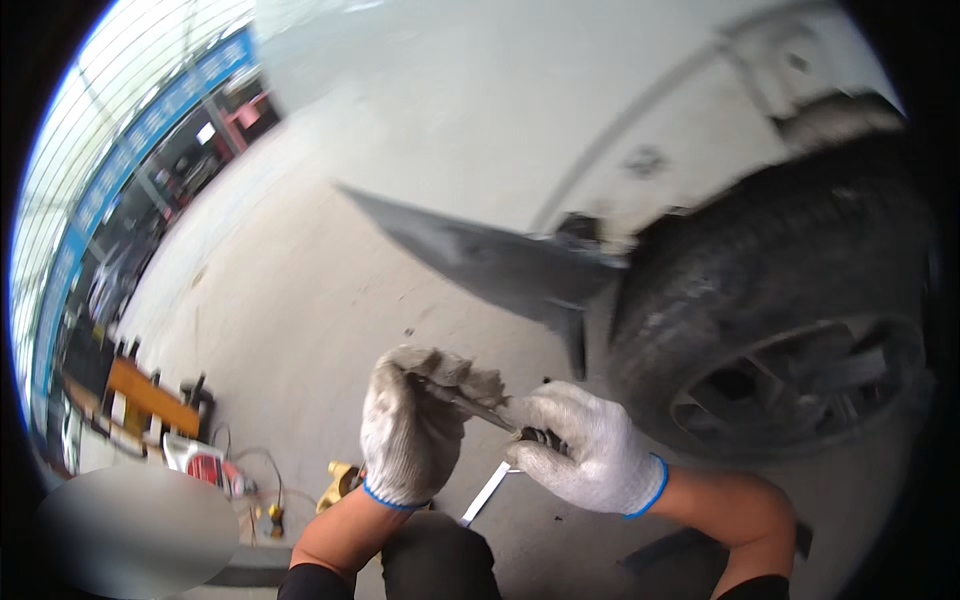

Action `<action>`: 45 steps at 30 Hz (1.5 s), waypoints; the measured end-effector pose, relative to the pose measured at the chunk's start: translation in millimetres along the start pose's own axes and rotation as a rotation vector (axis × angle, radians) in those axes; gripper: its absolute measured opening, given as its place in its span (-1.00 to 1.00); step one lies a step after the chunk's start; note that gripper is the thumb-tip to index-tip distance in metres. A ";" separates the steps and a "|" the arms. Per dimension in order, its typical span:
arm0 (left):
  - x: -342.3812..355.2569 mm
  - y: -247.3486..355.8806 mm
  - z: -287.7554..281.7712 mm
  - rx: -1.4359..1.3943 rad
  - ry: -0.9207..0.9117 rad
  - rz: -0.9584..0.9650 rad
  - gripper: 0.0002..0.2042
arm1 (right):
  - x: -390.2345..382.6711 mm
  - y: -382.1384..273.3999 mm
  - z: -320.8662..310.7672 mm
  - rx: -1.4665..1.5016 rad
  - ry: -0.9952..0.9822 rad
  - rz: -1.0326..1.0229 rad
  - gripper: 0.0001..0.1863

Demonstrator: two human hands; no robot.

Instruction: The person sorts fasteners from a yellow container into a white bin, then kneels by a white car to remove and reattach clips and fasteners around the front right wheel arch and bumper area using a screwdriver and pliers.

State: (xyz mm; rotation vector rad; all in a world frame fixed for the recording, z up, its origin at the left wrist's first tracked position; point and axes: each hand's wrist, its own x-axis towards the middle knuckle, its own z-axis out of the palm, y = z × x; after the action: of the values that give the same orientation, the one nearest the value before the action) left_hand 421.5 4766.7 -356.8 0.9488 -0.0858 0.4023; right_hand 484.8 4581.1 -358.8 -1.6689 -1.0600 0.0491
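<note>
My two hands, in off-white knit gloves with blue cuffs, meet low in the middle, in front of the wheel. A thin dark metal tool (485, 412) spans the gap between them; its exact kind is not clear. My left hand (412, 425) has its fingers curled around the tool's left end, palm turned toward the right. My right hand (580, 445) pinches the other end, where a dark, thicker part shows between thumb and fingers. Beyond them, a dark grey curved plastic panel (480, 260) sticks out beside the tyre (760, 270).
A pale vehicle body (680, 130) rises at upper right. On the floor lie a white strip (486, 495), a yellow tool (338, 484), a yellow-handled screwdriver (276, 520) and a cord. An orange cart-like object (150, 398) and a red-and-white item (200, 462) stand at left.
</note>
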 end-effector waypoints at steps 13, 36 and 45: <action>41.0 -39.8 139.7 0.187 -0.232 0.136 -0.70 | -79.0 11.5 -87.2 0.416 0.308 0.011 -0.46; 73.4 -58.2 192.8 0.000 -0.502 -0.009 -0.63 | -86.1 27.0 -120.9 -0.004 0.847 -0.291 -0.52; 71.6 -59.5 197.1 0.028 -0.480 0.021 -0.59 | -79.1 29.8 -125.7 -0.059 0.896 -0.317 -0.53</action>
State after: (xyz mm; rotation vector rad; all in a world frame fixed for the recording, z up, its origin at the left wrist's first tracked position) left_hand 530.0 4598.8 -269.8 1.0576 -0.5275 0.1881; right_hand 521.2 4434.5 -369.5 -1.3167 -0.6080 -0.8633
